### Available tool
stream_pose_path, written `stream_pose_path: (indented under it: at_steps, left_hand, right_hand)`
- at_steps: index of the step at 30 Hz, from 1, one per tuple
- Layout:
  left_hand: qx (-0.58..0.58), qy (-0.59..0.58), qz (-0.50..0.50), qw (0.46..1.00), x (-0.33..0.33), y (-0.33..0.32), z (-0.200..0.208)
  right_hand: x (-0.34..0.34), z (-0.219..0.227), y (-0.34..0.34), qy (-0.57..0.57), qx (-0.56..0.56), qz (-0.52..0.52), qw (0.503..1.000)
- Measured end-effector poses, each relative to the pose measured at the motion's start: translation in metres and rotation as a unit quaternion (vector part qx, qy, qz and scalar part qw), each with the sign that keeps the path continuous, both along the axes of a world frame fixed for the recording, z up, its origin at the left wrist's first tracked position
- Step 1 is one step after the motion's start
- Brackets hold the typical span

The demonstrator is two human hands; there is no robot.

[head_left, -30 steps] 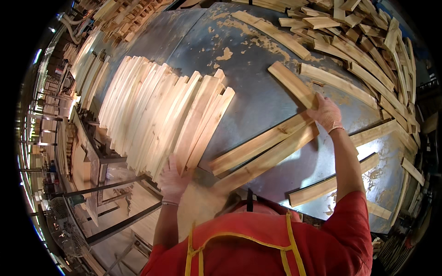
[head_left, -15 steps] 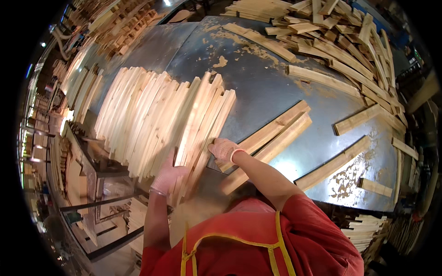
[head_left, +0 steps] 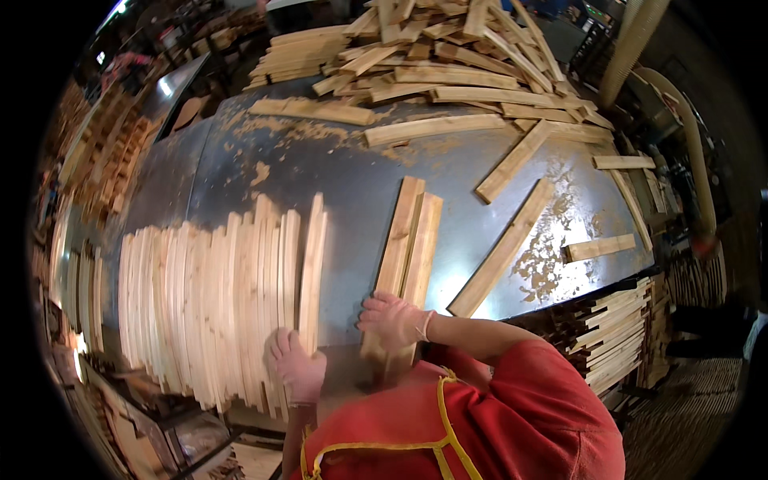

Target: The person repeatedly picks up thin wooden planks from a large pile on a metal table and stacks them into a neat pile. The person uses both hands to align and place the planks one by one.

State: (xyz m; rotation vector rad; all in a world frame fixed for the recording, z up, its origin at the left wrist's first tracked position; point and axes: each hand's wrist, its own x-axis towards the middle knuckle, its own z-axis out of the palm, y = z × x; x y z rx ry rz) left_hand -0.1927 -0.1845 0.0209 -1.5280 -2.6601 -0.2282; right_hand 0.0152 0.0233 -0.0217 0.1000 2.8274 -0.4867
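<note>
Evidently, the row of pale strips [head_left: 196, 296] is stiff wood, light piece by piece, best taken across the narrow edges; its lengths point away from the person. At the row's right end, the left hand [head_left: 298, 366] curls partway around a slim strip's [head_left: 312, 268] near end, its firmness impossible to tell; that strip leans slightly right. Right of the row, the right hand [head_left: 398, 320] lies over two planks [head_left: 419, 248], fingers loosely spread, any grip hidden; these look rigid, easiest held mid-length, their far ends angled rightward.

Tan boards [head_left: 423, 250], grey table [head_left: 348, 228], yellow-edged red apron [head_left: 380, 416].
</note>
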Motion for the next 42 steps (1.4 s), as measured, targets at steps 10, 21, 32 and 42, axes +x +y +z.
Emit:
stream_pose_path:
  at_steps: [10,21,32,42]
  left_hand:
    - [0.008,0.171,-0.004,0.985,0.052,0.017,-0.027]
    - [-0.187,-0.295,-0.09,0.933,0.127,0.112,0.01]
    - [-0.185,-0.172,-0.018,0.967,0.135,0.093,-0.03]
    - [0.008,-0.152,-0.02,0.988,0.048,-0.017,-0.006]
  right_hand:
    - [0.167,0.032,0.326,0.214,-0.03,-0.802,0.558]
    - [0.218,-0.002,0.33,0.404,-0.515,-0.66,0.368]
    - [0.127,-0.026,0.046,0.167,-0.421,-0.598,0.661]
    - [-0.04,0.032,-0.075,-0.041,-0.501,-0.413,0.759]
